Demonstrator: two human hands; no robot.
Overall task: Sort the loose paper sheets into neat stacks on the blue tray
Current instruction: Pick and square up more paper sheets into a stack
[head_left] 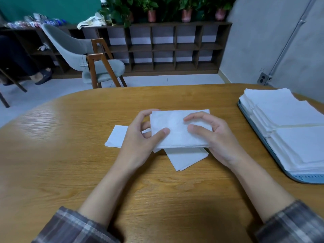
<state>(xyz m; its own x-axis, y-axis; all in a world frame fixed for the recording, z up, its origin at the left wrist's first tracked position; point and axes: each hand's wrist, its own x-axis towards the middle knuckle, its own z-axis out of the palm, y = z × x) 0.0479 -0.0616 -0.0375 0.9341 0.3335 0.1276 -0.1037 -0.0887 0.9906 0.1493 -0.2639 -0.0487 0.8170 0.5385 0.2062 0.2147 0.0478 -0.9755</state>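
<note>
A small stack of white paper sheets (177, 127) is held just above the middle of the wooden table (70, 163). My left hand (138, 142) grips its left edge, thumb on top and fingers curled behind. My right hand (212, 137) grips its right edge with thumb and fingers curled over the top. More loose white sheets lie on the table beneath: one (116, 136) to the left and a skewed pile (185, 158) under the held stack. The blue tray (263, 137) at the right edge carries neat stacks of white sheets (289, 123).
A grey chair with wooden legs (91, 60) stands beyond the table's far edge. Behind it runs a dark cubby shelf (166, 48) with potted plants on top. A grey wall with a conduit (289, 41) is on the right.
</note>
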